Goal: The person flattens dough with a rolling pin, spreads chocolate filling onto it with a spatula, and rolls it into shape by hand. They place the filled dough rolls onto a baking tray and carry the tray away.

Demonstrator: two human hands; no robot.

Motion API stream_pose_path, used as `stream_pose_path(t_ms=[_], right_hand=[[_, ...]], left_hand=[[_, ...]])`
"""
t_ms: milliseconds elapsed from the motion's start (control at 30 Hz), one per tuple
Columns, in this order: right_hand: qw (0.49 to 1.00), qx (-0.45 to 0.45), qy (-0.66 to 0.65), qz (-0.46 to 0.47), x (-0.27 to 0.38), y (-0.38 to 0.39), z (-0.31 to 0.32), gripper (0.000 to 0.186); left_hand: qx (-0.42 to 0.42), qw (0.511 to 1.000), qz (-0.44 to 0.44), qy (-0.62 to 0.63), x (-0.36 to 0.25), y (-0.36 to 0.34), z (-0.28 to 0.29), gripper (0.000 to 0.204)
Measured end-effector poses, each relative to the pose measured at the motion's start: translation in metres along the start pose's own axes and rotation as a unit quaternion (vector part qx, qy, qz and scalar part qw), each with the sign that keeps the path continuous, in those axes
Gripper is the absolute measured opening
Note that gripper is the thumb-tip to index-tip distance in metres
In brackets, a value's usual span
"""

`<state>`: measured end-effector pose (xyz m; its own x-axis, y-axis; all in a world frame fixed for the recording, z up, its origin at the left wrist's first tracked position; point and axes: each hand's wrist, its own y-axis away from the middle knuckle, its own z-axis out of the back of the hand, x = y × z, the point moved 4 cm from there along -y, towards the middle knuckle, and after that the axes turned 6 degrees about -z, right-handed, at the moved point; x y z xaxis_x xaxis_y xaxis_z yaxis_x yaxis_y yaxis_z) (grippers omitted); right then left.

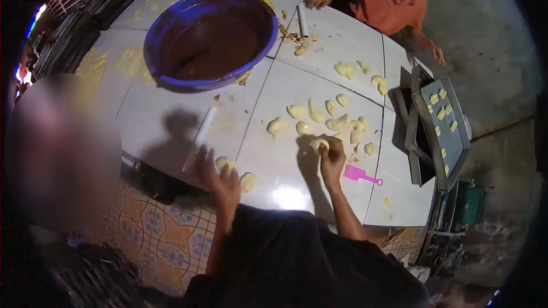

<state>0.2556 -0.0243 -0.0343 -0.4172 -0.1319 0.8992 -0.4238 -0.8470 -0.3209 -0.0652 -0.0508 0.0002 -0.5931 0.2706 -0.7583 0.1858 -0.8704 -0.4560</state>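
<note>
My right hand [333, 162] is closed around a pale yellow dough piece [319, 146], held up over the white tiled table with fingers and thumb about it. Lower and to the left, my left hand [218, 179] is slightly blurred, its fingers apart. It hovers by a dough piece [225, 163] at the table's near side; whether it touches this piece I cannot tell. Another dough piece [248, 182] lies just right of that hand. Beyond my right hand, several shaped dough pieces [305, 128] are scattered, some clustered together. A pink plastic scraper or brush [356, 173] rests right of my right wrist.
A large blue basin [162, 37] with brown contents stands far left. One white rolling pin [206, 122] lies left, another white tube [302, 20] at the back. Metal trays [451, 88], the top one bearing dough pieces, lean at the right edge. A person in orange [377, 0] is opposite.
</note>
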Motion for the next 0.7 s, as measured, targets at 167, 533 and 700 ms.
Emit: stream_pose_path(t_ms=[167, 533, 700], right_hand=[[0.938, 0.237, -0.176, -0.183, 0.098, 0.029, -0.05, 0.023], [0.976, 0.117, 0.166, -0.076, 0.012, -0.015, 0.011, 0.034], [0.922, 0.22, -0.177, -0.263, 0.058, 0.052, -0.043, 0.041]], left_hand=[[0.226, 0.96, -0.054, 0.159, -0.052, 0.003, -0.037, 0.059], [0.031, 0.773, 0.249, 0.582, -0.003, 0.021, -0.053, 0.016], [0.117, 0.759, 0.097, 0.633, -0.051, -0.001, -0.086, 0.069]])
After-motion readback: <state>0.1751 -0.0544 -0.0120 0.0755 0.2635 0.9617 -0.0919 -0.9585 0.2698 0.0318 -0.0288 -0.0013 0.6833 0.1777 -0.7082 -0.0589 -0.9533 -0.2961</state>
